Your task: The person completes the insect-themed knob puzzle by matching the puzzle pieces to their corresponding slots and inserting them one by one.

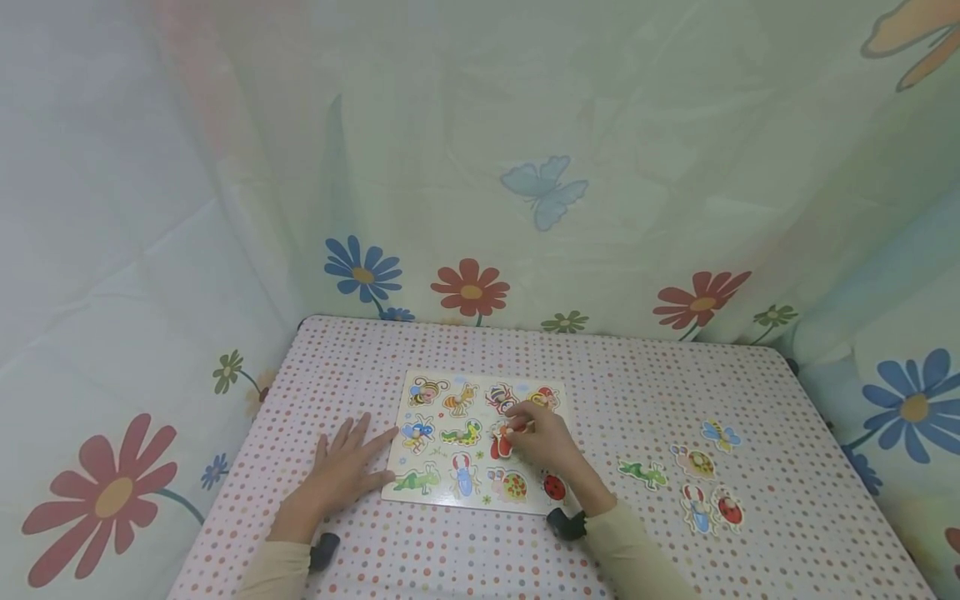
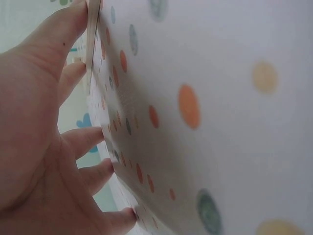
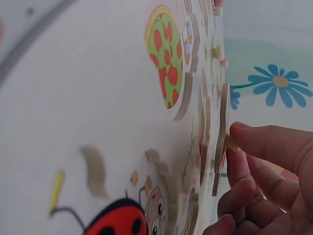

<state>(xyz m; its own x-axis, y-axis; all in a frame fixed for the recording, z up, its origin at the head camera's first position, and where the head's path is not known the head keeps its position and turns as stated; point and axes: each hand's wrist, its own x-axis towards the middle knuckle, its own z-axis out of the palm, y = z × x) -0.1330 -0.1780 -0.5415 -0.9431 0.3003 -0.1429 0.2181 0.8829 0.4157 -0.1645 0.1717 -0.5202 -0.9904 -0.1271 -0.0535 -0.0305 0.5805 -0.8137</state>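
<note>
A wooden insect puzzle board (image 1: pixel 447 457) lies on the dotted table. My left hand (image 1: pixel 341 471) rests beside it with fingers spread; in the left wrist view, thumb and index finger touch the board's edge (image 2: pixel 91 39), while the other fingertips press on the tablecloth. Over the board's right part, my right hand (image 1: pixel 551 450) pinches a red insect puzzle piece (image 1: pixel 500 444). Seen from the right wrist, thumb and fingers grip the small knob (image 3: pixel 232 143) of that piece (image 3: pixel 223 122), held flat close over the board. Upper pieces, such as the bee (image 1: pixel 426 393), sit in their places.
Right of the board lie loose pieces: a green grasshopper (image 1: pixel 642 473), a spotted snail (image 1: pixel 694 462), a blue-winged bee (image 1: pixel 722 435), a stag beetle (image 1: pixel 698 510) and a ladybug (image 1: pixel 727 508). A flower-print curtain (image 1: pixel 420 208) stands behind the table.
</note>
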